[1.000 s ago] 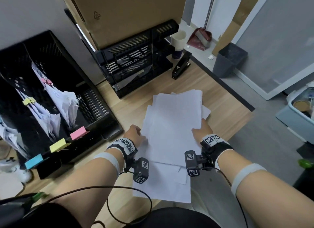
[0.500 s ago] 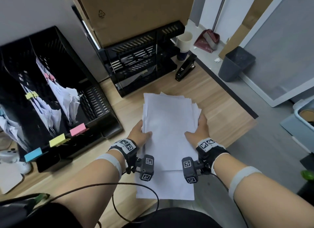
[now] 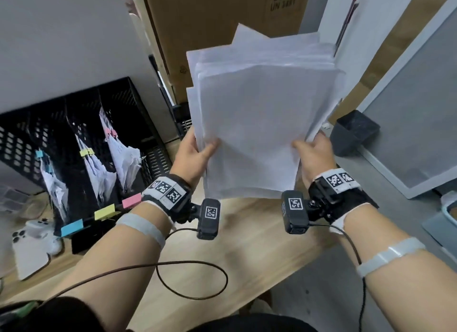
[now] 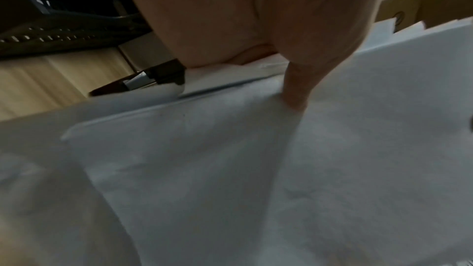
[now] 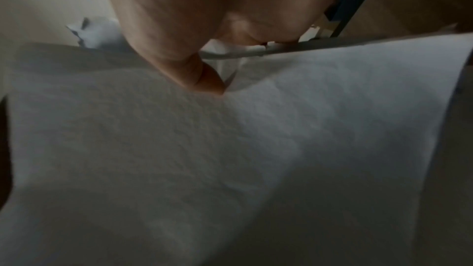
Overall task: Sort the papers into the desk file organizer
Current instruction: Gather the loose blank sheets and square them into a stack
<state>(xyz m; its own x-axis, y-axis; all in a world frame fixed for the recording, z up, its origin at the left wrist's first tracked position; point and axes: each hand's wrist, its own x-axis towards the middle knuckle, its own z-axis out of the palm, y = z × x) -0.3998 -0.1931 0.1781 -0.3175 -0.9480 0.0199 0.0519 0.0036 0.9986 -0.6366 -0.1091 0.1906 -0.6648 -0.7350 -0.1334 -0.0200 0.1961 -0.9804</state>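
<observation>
Wooden desk (image 3: 247, 245) below us, we lift the papers (image 3: 259, 124): left hand (image 3: 195, 153) and right hand (image 3: 314, 156) pinching the edges. We should square the sheets before reaching for the organizer (image 3: 81, 143) at left.

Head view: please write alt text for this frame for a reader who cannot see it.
Two hands, the left hand and the right hand, hold a stack of white papers up above a wooden desk, thumbs on its front. To the left stands a black mesh file organizer with clipped papers and blue, yellow and pink labels.
</observation>
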